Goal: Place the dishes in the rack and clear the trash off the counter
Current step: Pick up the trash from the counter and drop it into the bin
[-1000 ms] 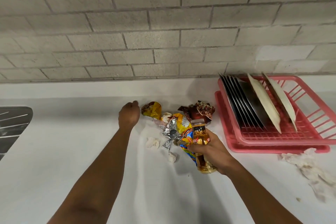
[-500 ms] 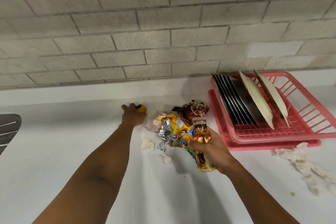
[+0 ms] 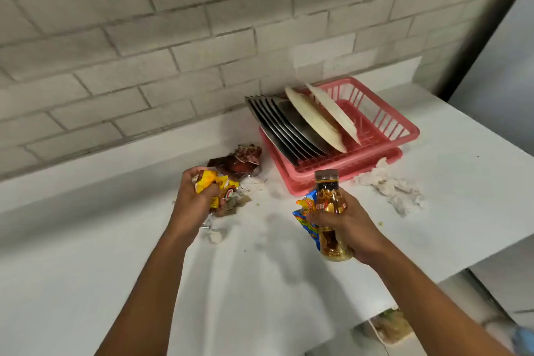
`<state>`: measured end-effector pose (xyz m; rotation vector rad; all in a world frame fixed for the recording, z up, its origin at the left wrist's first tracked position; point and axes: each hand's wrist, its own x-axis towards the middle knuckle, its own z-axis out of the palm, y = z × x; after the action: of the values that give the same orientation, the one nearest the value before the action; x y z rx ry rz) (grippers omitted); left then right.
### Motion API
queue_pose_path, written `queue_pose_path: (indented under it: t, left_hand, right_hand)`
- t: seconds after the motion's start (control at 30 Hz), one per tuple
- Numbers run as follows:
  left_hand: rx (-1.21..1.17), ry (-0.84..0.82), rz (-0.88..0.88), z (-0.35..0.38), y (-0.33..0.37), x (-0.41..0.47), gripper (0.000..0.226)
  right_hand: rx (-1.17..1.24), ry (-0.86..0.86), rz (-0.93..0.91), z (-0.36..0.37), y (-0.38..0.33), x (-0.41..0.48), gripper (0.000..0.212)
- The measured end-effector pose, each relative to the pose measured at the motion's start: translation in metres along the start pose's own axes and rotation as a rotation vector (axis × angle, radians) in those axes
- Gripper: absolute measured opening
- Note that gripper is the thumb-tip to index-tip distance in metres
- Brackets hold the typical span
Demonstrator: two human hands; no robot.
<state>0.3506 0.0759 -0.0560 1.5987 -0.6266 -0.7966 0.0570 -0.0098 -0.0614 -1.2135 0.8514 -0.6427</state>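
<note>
- Two fistfuls of trash are lifted just above the white counter [image 3: 86, 269], one in each hand.
- Left hand [image 3: 196, 205]: the fingers are curled tight round a bunch of yellow wrappers [image 3: 215, 182], which are crushed in the fist and stick out at the top and right.
- Right hand [image 3: 351, 228]: the fingers are wrapped round a plastic bottle [image 3: 331, 202] with a brown cap and amber liquid, held nearly upright. The same grip presses a blue and yellow wrapper [image 3: 307, 222] against the bottle's left side.
- One dark red wrapper [image 3: 237, 160] lies crumpled on the counter beyond the left hand, near the rack's front left corner.
- Small white tissue scraps [image 3: 215, 236] lie on the counter below and just right of the left hand.
- A larger crumpled tissue [image 3: 387, 186] lies on the counter along the front right of the rack, close to the tray.
- The pink rack [image 3: 384, 130] sits in a pink tray [image 3: 284, 182] against the back of the counter.
- It holds a row of steel plates [image 3: 286, 127] standing on edge at its left end, leaning to the left.
- Two white plates [image 3: 315, 120] lean the same way just to the right of the steel ones.
- A grey brick wall [image 3: 144, 37] runs behind the counter.
- Below the counter's right edge something pale and scrappy shows, too blurred to tell what it is.
</note>
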Motion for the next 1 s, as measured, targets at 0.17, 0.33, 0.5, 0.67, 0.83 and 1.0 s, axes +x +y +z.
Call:
queue_pose_path:
  t: [0.17,0.33,0.5,0.67,0.83,1.0]
  left_hand:
    - [-0.014,-0.439,-0.066,0.098,-0.015,-0.076,0.034]
    - [-0.012,-0.628,-0.151,0.180,-0.026,-0.142,0.017]
    - [0.063,-0.676,-0.256,0.249,-0.039,-0.202,0.014]
    - [0.202,-0.633,-0.350,0.312,-0.075,-0.260,0.018]
    - [0.172,-0.512,-0.522,0.367,-0.130,-0.302,0.023]
    - [0.254,-0.394,-0.648,0.411,-0.189,-0.316,0.036]
  right_hand:
    - [0.029,0.147,0.027,-0.062,0.011,-0.058,0.044]
    - [0.023,0.244,0.076,-0.131,0.027,-0.119,0.049]
    - [0.023,0.280,0.125,-0.207,0.049,-0.182,0.053]
    - [0.033,0.283,0.237,-0.276,0.084,-0.235,0.046]
    - [0.078,0.396,0.331,-0.331,0.138,-0.254,0.047]
    - [0.086,0.422,0.469,-0.369,0.198,-0.240,0.046]
